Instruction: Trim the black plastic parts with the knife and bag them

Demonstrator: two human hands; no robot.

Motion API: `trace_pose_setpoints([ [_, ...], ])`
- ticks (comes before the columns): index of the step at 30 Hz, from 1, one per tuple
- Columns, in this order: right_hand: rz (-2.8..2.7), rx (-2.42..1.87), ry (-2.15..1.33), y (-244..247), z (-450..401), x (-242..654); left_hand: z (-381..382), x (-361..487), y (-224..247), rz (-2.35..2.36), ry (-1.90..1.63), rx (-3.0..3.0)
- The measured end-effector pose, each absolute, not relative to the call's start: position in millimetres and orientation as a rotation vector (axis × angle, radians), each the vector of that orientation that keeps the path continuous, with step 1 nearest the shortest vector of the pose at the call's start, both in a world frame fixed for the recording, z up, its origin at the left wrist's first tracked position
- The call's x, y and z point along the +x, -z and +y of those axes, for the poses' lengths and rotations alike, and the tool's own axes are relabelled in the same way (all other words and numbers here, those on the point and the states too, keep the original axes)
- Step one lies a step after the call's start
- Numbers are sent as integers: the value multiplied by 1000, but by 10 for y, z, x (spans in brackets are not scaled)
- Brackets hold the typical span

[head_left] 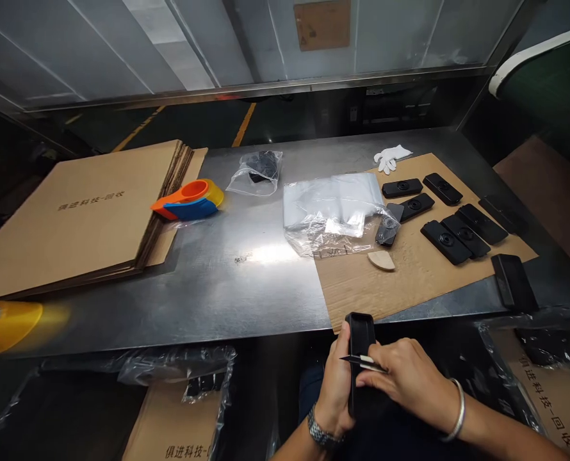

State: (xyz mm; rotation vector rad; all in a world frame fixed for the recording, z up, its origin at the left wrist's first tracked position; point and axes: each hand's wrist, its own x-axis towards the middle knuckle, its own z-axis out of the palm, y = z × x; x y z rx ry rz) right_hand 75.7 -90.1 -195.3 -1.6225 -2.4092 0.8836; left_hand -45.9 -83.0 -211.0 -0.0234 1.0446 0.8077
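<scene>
Could nick the left hand point(335, 381) or gouge the black housing point(360, 340) on a slip of the pointed tool point(366, 363), given a tip aimed across toward that grip. Clasping the housing lengthwise in the left, one digit up its edge; pinching the tool just beside it in the right hand point(404, 378), back facing up.

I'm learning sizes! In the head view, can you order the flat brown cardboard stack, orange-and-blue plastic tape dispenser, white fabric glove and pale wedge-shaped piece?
Largest to smallest:
1. Cardboard stack
2. Tape dispenser
3. Glove
4. Wedge-shaped piece

Farther away, the glove may really be bigger than it looks.
</scene>
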Motion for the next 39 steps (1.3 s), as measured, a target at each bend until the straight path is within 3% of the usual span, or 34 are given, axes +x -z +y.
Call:
trace_pose_setpoints([
  [3, -2318, -1661, -873, 1941, -844, 801, -890, -454, 2137, 1081, -825, 25],
  [8, -2162, -1663, -932, 1928, -718, 906, -967, -457, 2138, 1127, -540, 185],
  [24, -1570, -1496, -1541, 2063, -571, 1040, -995, -497, 2158, 954, -438, 178],
  [39, -1503, -1609, -1387, 2164, -798, 831, -1058, -447, 2091, 1214, -851, 458],
])
